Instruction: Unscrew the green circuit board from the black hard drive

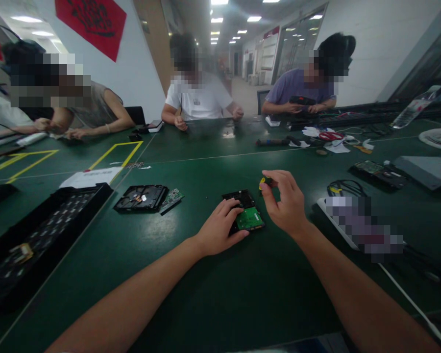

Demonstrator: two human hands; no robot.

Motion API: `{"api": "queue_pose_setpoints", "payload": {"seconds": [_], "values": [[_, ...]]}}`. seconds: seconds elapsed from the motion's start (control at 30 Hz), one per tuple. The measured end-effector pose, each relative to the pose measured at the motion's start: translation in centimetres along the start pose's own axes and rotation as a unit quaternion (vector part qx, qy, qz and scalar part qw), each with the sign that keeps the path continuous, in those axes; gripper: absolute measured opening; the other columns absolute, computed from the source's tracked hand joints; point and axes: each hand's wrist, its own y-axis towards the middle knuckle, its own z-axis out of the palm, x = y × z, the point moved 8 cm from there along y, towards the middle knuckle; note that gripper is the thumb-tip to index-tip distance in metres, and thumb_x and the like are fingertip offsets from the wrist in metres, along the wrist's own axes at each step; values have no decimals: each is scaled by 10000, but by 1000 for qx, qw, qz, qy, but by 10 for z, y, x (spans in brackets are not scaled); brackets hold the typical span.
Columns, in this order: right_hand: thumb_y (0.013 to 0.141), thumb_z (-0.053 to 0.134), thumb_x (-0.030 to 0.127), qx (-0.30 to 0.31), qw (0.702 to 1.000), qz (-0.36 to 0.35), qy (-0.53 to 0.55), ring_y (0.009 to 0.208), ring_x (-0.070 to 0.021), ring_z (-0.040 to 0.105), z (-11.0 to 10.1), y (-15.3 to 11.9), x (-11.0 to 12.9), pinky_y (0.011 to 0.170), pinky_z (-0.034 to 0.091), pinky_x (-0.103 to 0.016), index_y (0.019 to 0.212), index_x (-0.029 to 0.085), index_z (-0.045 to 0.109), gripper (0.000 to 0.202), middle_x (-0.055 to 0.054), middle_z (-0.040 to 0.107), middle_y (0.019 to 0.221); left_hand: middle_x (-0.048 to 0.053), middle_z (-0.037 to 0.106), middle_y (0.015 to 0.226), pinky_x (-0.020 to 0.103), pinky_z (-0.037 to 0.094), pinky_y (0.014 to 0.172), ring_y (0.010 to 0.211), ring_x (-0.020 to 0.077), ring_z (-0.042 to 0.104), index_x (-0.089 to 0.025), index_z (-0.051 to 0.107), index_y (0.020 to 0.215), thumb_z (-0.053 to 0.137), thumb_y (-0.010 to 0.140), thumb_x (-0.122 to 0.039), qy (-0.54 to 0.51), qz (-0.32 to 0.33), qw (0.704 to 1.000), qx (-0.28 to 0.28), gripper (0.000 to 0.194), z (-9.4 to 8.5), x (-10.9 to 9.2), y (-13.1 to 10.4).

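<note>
A hard drive (250,219) with a green circuit board lies on the green table in front of me. Across its left side rests my left hand (220,226), thumb along the near edge and fingers curled over the top, holding the drive against the table. My right hand (284,201) is raised just to the right of the drive. Its thumb and fingertips pinch a short yellow-and-black screwdriver (261,185), whose shape is mostly hidden by the fingers. The screwdriver is apart from the drive.
Left of the drive are a loose circuit board (173,197), an opened black drive case (141,198) and a long black tray (51,230). To the right lie a white power strip (336,225), cables, another drive (377,174) and a grey box (426,171). Several people sit across the table.
</note>
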Motion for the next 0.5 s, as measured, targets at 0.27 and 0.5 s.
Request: {"api": "queue_pose_setpoints", "payload": {"seconds": [0.27,0.5], "values": [[1054,532,237,0,1000,9,5,1091,-270,692,2,-1,-3,930,625,-486,1406,284,565,357,-117,672,1277,197,477,1567,637,355,1271,1519,381,429,-195,501,1459,663,982,-552,2,-1,1000,4,617,0,1,-1],[1002,661,277,4,1000,-16,-14,1026,-264,674,-2,3,8,856,639,-467,1298,292,626,299,-97,618,1158,198,485,1566,651,350,1266,1519,384,428,-202,504,1453,672,977,-533,-1,1,1000,-2,604,0,0,-1]]}}
